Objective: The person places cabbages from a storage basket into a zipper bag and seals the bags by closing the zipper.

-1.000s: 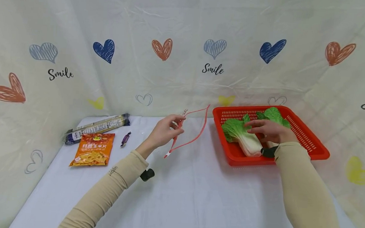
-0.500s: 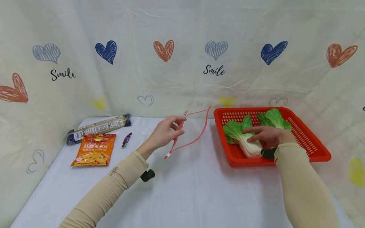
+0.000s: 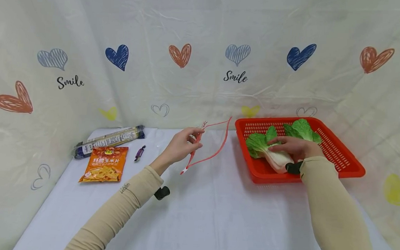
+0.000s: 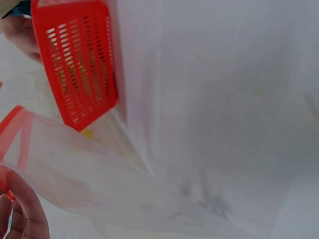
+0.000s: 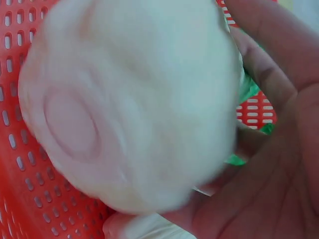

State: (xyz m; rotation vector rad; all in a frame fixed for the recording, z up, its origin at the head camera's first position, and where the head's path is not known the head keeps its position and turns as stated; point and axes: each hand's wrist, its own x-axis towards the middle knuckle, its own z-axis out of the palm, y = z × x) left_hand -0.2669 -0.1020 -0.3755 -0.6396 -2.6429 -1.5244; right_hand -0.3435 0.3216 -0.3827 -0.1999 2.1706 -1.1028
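In the head view my left hand pinches the red-edged rim of a clear plastic bag. The bag's mouth stands open as a red loop, and its see-through body shows best in the left wrist view. To the right, my right hand grips a Chinese cabbage with a white stalk and green leaves, inside the red basket. The right wrist view shows the cabbage's round white base filling the picture, with fingers around its side. Another Chinese cabbage lies behind it, partly hidden by that hand.
On the left of the white table lie an orange snack bag, a long packet with dark ends and a small purple wrapped candy. A heart-printed curtain stands behind the table.
The right hand has come down onto the nearer Chinese cabbage and taken hold of it; the cabbage's stalk has turned slightly. My left hand keeps the bag in place.
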